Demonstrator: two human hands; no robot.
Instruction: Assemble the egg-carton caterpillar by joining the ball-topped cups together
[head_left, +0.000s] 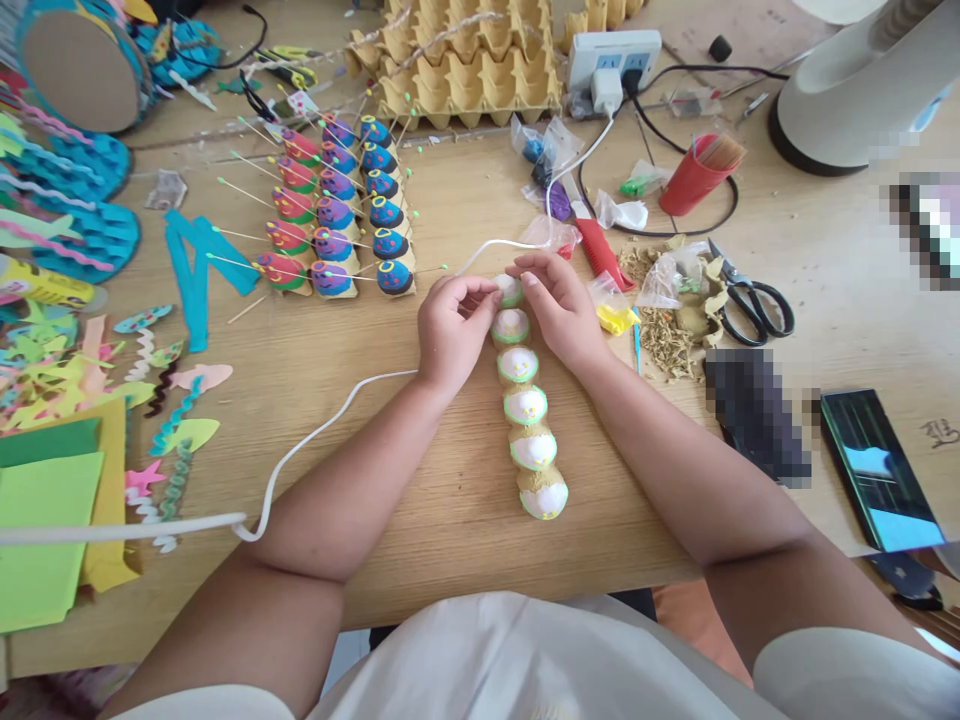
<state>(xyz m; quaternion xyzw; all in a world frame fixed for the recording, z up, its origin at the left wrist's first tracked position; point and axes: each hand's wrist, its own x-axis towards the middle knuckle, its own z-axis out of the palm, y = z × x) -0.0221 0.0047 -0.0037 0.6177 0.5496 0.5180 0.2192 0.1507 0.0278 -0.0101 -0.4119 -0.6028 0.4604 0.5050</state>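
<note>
A strip cut from an egg carton [534,437] lies lengthwise before me, its several cups topped with white, rimmed in light green and dotted with yellow. My left hand [459,325] is at the left of the farthest cup [509,290], thumb and forefinger pinched together against its edge. Curled round the same cup from the right is my right hand [559,305], its thumb touching the cup's side. Fingers partly cover that cup, so any small piece between them is hidden. To the right lies a bag of yellow clay [616,318], with a thin blue tool [637,340] beside it.
Painted carton strips [331,232] with pins stand at the back left. Paper cutouts [56,375] and blue strips [196,270] lie left. A white cable [330,425] crosses the table. Scissors [754,300], a red cutter [600,250], a red cup [694,178] and a phone [879,470] are right.
</note>
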